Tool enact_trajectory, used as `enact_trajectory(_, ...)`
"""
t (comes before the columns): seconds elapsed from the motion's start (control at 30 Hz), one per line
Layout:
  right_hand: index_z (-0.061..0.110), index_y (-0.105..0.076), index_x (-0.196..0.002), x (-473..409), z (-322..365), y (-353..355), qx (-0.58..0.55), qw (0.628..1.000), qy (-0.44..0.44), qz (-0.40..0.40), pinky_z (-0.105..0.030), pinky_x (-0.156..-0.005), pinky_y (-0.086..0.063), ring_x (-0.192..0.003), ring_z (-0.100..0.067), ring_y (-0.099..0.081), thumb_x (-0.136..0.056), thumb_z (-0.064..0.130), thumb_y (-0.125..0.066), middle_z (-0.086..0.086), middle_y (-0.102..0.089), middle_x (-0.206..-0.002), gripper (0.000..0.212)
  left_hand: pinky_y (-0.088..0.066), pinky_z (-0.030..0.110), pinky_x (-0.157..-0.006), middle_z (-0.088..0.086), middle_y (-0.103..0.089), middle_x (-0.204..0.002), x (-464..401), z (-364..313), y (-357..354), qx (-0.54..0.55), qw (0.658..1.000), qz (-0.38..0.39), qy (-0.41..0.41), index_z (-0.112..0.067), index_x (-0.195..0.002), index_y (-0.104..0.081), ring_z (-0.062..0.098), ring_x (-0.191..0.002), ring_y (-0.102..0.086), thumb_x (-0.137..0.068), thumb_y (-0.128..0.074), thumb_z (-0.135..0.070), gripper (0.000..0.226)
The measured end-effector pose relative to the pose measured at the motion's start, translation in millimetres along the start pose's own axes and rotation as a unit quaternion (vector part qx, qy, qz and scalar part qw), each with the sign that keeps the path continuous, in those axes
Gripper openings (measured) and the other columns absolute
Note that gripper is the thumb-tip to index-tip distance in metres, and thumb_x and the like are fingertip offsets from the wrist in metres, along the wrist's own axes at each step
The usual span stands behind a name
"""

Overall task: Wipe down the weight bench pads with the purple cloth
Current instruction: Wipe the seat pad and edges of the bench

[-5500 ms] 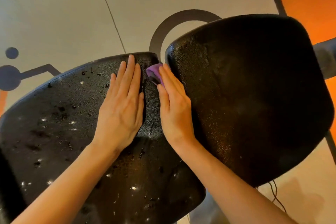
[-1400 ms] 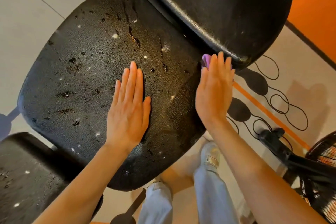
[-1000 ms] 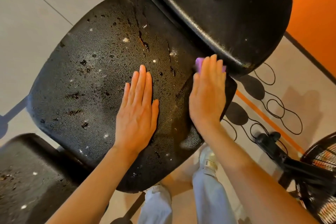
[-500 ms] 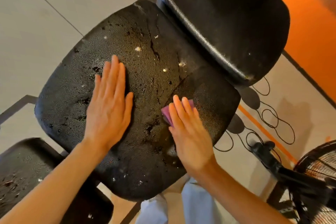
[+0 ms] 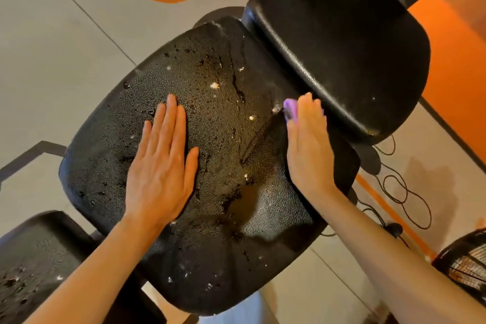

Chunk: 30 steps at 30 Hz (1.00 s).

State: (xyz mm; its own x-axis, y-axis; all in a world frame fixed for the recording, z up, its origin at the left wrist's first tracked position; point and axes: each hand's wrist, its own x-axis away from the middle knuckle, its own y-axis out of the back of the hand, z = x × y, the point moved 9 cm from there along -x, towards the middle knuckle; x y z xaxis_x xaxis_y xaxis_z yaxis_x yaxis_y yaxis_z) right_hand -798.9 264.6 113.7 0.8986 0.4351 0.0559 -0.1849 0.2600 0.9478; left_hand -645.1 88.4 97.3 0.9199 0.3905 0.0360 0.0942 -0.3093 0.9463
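Your left hand [image 5: 160,166] lies flat on the wet middle pad [image 5: 210,139], fingers straight and together. Your right hand [image 5: 307,150], fingers straight, presses the purple cloth [image 5: 290,110] at the pad's far right edge.

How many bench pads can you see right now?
3: middle pad under both hands, smooth pad upper right, partly cut-off pad lower left. More may be off-frame.

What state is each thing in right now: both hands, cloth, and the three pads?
Left hand: flat, fingers straight, pressing the middle pad.
Right hand: flat on the purple cloth.
Purple cloth: mostly covered, at the middle pad's far edge.
Middle pad: wet, speckled.
Far pad: looks clean.
Near pad: speckled.
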Motion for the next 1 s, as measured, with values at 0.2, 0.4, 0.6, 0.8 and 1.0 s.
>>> enact_trajectory(0.2, 0.007, -0.022, -0.149, 57, 70, -20, 0.023, 0.985, 0.164, 0.045, -0.041, -0.12, -0.022, -0.147, -0.026, -0.022, -0.101, 0.017, -0.037, -0.013, -0.031, -0.154, 0.051, -0.008, 0.043, -0.123, 0.009, 0.005, -0.163, -1, -1, 1, -0.007, 1.0, 0.006, 0.004, -0.007, -0.155, -0.002, 0.022, -0.151, 0.005, -0.102, -0.021, -0.04, 0.065)
enact_trajectory(0.4, 0.005, -0.032, -0.143, -32, 14, -2, -0.04, 0.998, -0.044, -0.038, -0.044, -0.119, -0.023, -0.142, -0.03, -0.031, -0.101, 0.019, -0.032, -0.013, -0.038, -0.148, 0.044, -0.008, 0.043, -0.123, 0.01, 0.005, -0.163, -1, 0, -2, -0.023, 1.0, 0.014, 0.012, -0.007, -0.155, -0.003, 0.022, -0.151, 0.005, -0.101, -0.021, -0.04, 0.065)
enact_trajectory(0.6, 0.013, -0.024, -0.151, 28, 43, -14, -0.011, 0.967, 0.236, 0.093, -0.037, -0.121, -0.016, -0.149, -0.016, -0.01, -0.1, 0.023, -0.041, -0.003, -0.019, -0.16, 0.054, -0.002, 0.039, -0.124, 0.005, 0.003, -0.164, -1, 3, 6, 0.021, 1.0, 0.008, 0.01, -0.011, -0.155, -0.006, 0.02, -0.151, 0.003, -0.101, -0.027, -0.039, 0.065)
enact_trajectory(0.8, 0.014, -0.022, -0.152, -64, 54, -22, -0.052, 0.991, 0.12, 0.034, -0.038, -0.123, -0.009, -0.15, -0.019, -0.007, -0.105, 0.028, -0.029, -0.004, -0.016, -0.161, 0.049, -0.001, 0.038, -0.124, 0.005, 0.003, -0.164, -2, 23, 6, 0.012, 0.998, 0.007, 0.065, -0.011, -0.155, -0.007, 0.02, -0.151, 0.004, -0.101, -0.025, -0.038, 0.063)
enact_trajectory(1.0, 0.028, -0.006, -0.153, 4, 21, -12, 0.02, 0.972, 0.214, 0.093, -0.041, -0.122, -0.015, -0.15, -0.02, -0.001, -0.104, 0.033, -0.022, -0.001, -0.008, -0.163, 0.053, 0.002, 0.035, -0.124, 0.006, 0.001, -0.164, -4, 23, 6, 0.012, 0.998, 0.013, 0.066, -0.01, -0.155, -0.007, 0.021, -0.152, 0.002, -0.101, -0.024, -0.038, 0.064)
